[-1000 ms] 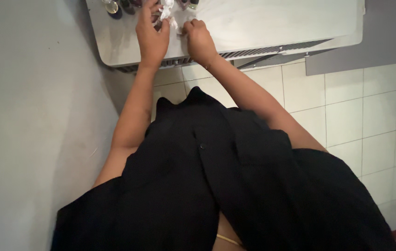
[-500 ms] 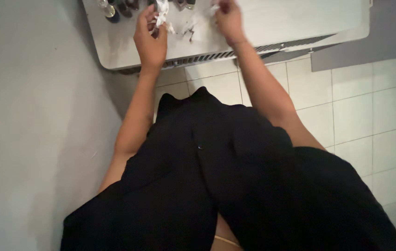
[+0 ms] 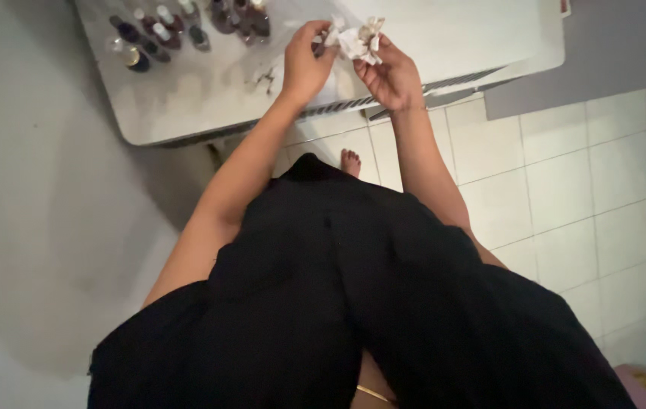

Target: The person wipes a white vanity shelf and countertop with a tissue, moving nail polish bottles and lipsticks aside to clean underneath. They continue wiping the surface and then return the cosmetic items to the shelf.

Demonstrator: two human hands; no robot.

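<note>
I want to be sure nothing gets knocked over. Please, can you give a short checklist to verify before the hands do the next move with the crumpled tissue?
1. Tissue grip: the crumpled white tissue is held between left hand and right hand. Ok.
2. Tissue lifted off the white table: cannot tell.
3. Small bottles apart from both hands, at the table's far left: ok.
4. Bottles upright: cannot tell, seen from above.
5. Table surface under the hands clean: not ok, a dark smear and scraps lie beside the left hand.
6. Bare foot on the tiled floor, under the table edge: ok.
</note>
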